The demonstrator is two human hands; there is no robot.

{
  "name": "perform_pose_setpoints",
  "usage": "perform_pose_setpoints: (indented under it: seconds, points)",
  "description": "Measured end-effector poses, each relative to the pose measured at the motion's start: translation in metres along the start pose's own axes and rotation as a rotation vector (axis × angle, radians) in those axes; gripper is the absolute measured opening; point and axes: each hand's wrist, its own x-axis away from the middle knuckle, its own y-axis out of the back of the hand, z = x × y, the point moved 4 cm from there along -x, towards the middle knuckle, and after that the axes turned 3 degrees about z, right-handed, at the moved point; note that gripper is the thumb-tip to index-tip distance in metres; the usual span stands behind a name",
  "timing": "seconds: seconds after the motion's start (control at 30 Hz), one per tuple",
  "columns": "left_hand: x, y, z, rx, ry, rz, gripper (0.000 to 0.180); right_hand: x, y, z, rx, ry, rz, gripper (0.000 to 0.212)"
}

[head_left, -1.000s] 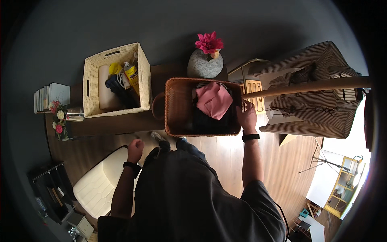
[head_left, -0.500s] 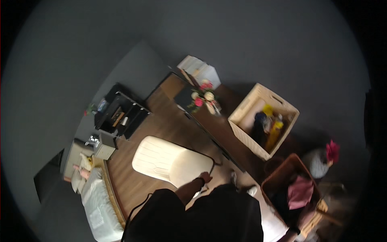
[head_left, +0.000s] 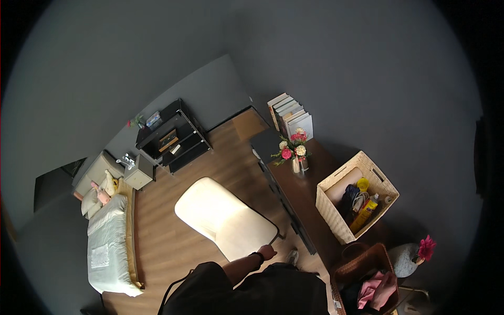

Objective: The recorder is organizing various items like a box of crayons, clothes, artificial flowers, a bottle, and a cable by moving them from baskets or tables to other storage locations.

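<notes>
The cream padded chair (head_left: 239, 228) stands in front of me, its backrest pointing away to the left. My left hand (head_left: 268, 252) is closed round the near right edge of its seat; a dark band circles that wrist. Low on the right, my right hand (head_left: 378, 298) reaches into a brown woven basket (head_left: 362, 266) and touches a crumpled pink cloth (head_left: 376, 286). Its fingers are partly hidden, so I cannot make out their grip. Black cloth lies beside the pink one.
A dark brown cabinet (head_left: 296, 190) holds books (head_left: 290, 112), a flower vase (head_left: 300, 165) and a pale woven basket (head_left: 334, 220) with bottles and cables. A grey vase (head_left: 404, 261) stands beside the brown basket. Leftward are a bed (head_left: 107, 236), a nightstand (head_left: 139, 173) and a black shelf (head_left: 176, 137).
My view has turned, and the cabinet and baskets sit lower in it. My right hand has shifted from the brown basket's right side onto the pink cloth inside. My left hand stays at the chair.
</notes>
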Motion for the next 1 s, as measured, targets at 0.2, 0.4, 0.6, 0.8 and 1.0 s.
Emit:
perform_pose_setpoints:
  seconds: [0.2,0.4,0.6,0.8,1.0]
  points:
    - [0.012,0.067,-0.059,0.425,0.063,-0.122,0.039,0.016,0.005,-0.009,0.067,-0.079,0.086,0.023]
    - [-0.017,0.084,-0.154,0.695,-0.252,-0.21,0.04,0.046,0.035,-0.019,0.197,-0.118,-0.007,0.032]
    - [-0.02,0.115,-0.292,-0.329,-0.947,-0.32,0.019,0.078,0.059,-0.067,0.169,-0.273,-0.071,0.028]
    - [-0.006,0.136,-0.305,0.683,-0.558,0.115,0.028,0.104,0.06,-0.103,0.049,-0.278,-0.301,0.022]
    - [0.008,0.123,-0.336,0.465,-0.52,0.173,0.032,0.172,0.088,-0.142,0.466,-0.46,-0.308,0.048]
